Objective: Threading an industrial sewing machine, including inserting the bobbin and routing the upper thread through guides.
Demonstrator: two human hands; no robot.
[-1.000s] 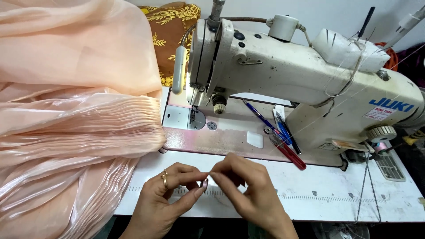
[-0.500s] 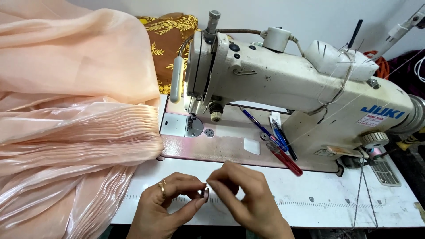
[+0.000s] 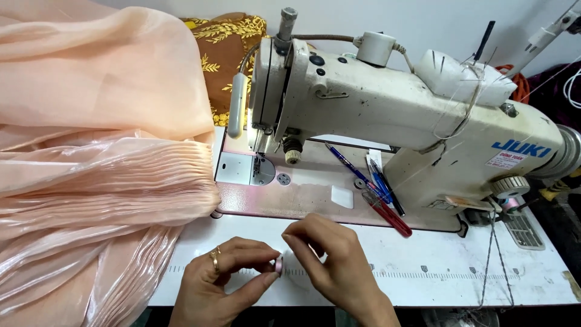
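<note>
Hands meet low over the white sewing table (image 3: 436,266), just in front of the industrial sewing machine (image 3: 387,115). The left hand (image 3: 221,284), a gold ring (image 3: 215,259) on one finger, pinches a small round bobbin (image 3: 278,264) between thumb and fingertips. The right hand (image 3: 330,257) is curled, its fingertips closed right beside the bobbin; whether they grip a thread is too fine to tell. Pleated peach fabric (image 3: 91,194) spills over the table's left side, reaching the machine bed. Blue pens (image 3: 363,175) and red-handled thread snips (image 3: 387,212) lie on the bed behind the hands.
</note>
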